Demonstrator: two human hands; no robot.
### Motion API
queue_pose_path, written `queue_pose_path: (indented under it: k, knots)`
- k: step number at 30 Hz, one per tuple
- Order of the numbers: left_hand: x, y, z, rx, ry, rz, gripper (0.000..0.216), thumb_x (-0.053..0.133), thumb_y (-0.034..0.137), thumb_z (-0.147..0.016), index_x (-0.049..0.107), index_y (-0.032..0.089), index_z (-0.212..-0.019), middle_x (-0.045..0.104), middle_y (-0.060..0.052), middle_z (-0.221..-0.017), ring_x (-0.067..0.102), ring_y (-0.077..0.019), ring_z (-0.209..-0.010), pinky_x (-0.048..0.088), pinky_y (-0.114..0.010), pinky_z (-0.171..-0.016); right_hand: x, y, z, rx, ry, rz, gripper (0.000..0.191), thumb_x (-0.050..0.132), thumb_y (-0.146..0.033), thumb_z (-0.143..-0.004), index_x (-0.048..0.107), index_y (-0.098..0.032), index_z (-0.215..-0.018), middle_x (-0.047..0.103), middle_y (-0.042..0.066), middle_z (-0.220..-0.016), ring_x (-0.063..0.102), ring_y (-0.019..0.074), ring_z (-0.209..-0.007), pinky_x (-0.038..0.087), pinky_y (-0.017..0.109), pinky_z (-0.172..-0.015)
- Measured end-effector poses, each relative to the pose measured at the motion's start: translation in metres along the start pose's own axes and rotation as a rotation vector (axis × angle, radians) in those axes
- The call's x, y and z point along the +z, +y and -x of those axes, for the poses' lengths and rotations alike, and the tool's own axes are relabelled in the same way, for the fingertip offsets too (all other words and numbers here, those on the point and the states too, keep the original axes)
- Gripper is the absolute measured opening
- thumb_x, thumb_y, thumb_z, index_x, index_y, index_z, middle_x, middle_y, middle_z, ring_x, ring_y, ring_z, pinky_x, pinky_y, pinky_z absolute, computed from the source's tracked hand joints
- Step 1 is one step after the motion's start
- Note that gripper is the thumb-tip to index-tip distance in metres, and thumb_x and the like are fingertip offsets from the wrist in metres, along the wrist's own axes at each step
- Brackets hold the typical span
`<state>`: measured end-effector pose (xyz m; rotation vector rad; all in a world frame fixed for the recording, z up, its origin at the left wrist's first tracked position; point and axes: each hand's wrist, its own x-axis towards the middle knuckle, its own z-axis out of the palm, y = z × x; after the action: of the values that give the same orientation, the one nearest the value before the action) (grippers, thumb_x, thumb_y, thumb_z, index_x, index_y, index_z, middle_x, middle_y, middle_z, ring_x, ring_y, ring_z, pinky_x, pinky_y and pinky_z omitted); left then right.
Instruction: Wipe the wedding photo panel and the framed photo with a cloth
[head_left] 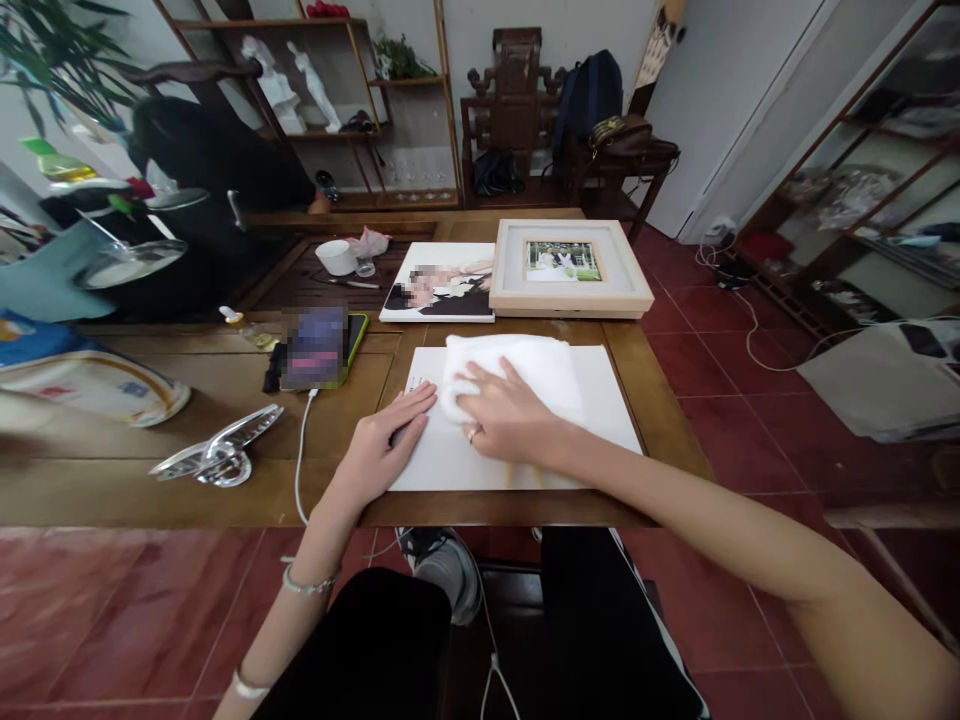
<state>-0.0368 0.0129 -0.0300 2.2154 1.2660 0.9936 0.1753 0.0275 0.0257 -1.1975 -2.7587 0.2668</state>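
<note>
A folded white cloth (551, 385) lies on a flat white board (450, 465) at the front of the wooden table. My right hand (506, 410) presses down on the cloth with its fingers spread, a ring on one of them. Beneath the cloth, part of the board is hidden. At the board's left edge, my left hand (394, 440) rests with straight fingers and holds nothing; its fingertips touch the board beside some small print. Behind the board are a light wooden picture frame (637, 285) with a photo in it and a photo panel (405, 275).
Left of my hands, a phone (358, 335) with a white charging cable (302, 450) lies near a small dropper bottle (251, 330). A shiny silver object (221, 450) sits near the table's front edge. Farther back are a white cup (336, 258) and a tea tray (281, 285).
</note>
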Motion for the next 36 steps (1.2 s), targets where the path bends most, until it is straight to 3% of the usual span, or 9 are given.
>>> queue_pose_path:
  k: [4,8,12,16,19,25,30,33,36]
  knots:
    - [0.001,-0.001,0.0,0.0,0.002,0.003,0.035,0.05,0.032,-0.095,0.066,0.017,-0.123,0.061,-0.008,-0.132,0.055,-0.0235,-0.126,0.036,-0.044,-0.114,-0.003,0.019,-0.027,0.088,0.057,0.064,0.033,0.046,-0.021,-0.088,0.065,-0.013,-0.114,0.055,0.019,-0.136,0.038,0.0328,-0.136,0.027,0.062,-0.108]
    - [0.002,-0.004,0.0,0.007,0.004,0.006,0.035,0.05,0.032,-0.095,0.066,0.016,-0.122,0.062,-0.008,-0.13,0.055,-0.0233,-0.126,0.036,-0.042,-0.114,0.003,0.008,-0.031,0.143,0.057,0.116,0.036,0.048,-0.023,-0.088,0.064,-0.013,-0.118,0.05,0.02,-0.142,0.032,0.0404,-0.138,0.021,0.069,-0.107]
    - [0.003,-0.007,0.0,0.02,0.003,0.012,0.036,0.048,0.033,-0.096,0.067,0.016,-0.122,0.062,-0.008,-0.131,0.054,-0.0244,-0.127,0.036,-0.041,-0.114,0.01,-0.024,-0.001,0.049,0.011,0.103,0.037,0.051,-0.023,-0.087,0.065,-0.014,-0.119,0.044,0.021,-0.146,0.026,0.0429,-0.141,0.016,0.071,-0.109]
    - [0.004,-0.008,-0.001,0.03,-0.005,0.022,0.037,0.047,0.033,-0.096,0.066,0.017,-0.123,0.06,-0.008,-0.133,0.054,-0.0249,-0.127,0.036,-0.041,-0.114,0.01,-0.056,0.041,-0.109,-0.022,0.044,0.03,0.058,-0.027,-0.083,0.07,-0.017,-0.109,0.041,0.022,-0.147,0.025,0.0448,-0.141,0.017,0.072,-0.109]
    - [0.003,-0.008,-0.001,0.039,-0.017,0.029,0.037,0.045,0.033,-0.097,0.067,0.018,-0.122,0.059,-0.007,-0.134,0.053,-0.025,-0.128,0.034,-0.042,-0.115,0.009,-0.064,0.058,-0.164,-0.05,0.005,0.026,0.06,-0.027,-0.082,0.072,-0.017,-0.102,0.041,0.021,-0.148,0.026,0.0444,-0.14,0.018,0.071,-0.109]
    - [0.006,-0.011,0.0,0.023,-0.001,0.027,0.038,0.048,0.034,-0.096,0.065,0.015,-0.124,0.06,-0.009,-0.132,0.052,-0.0246,-0.128,0.035,-0.043,-0.115,0.004,-0.023,0.031,-0.049,-0.019,-0.032,0.027,0.053,-0.022,-0.084,0.069,-0.016,-0.105,0.049,0.016,-0.144,0.031,0.0327,-0.142,0.018,0.063,-0.113]
    - [0.009,-0.013,0.0,0.017,0.007,0.034,0.037,0.047,0.034,-0.096,0.065,0.016,-0.123,0.06,-0.008,-0.133,0.051,-0.0238,-0.129,0.034,-0.046,-0.115,-0.003,0.018,-0.013,0.091,0.053,0.043,0.028,0.049,-0.02,-0.086,0.068,-0.014,-0.106,0.053,0.018,-0.14,0.035,0.0314,-0.139,0.025,0.06,-0.11]
    - [0.01,-0.013,-0.001,0.019,0.019,0.045,0.037,0.047,0.034,-0.096,0.066,0.017,-0.123,0.06,-0.008,-0.132,0.052,-0.0238,-0.129,0.034,-0.046,-0.115,-0.002,0.02,-0.024,0.108,0.069,0.084,0.029,0.048,-0.02,-0.087,0.068,-0.014,-0.108,0.053,0.018,-0.141,0.034,0.0324,-0.139,0.025,0.06,-0.109]
    - [0.011,-0.015,-0.001,0.029,0.021,0.046,0.037,0.047,0.034,-0.096,0.067,0.017,-0.122,0.06,-0.008,-0.132,0.052,-0.0243,-0.128,0.034,-0.046,-0.115,0.003,0.003,-0.014,0.072,0.039,0.076,0.03,0.05,-0.02,-0.086,0.068,-0.013,-0.108,0.049,0.018,-0.144,0.031,0.0344,-0.14,0.02,0.063,-0.111]
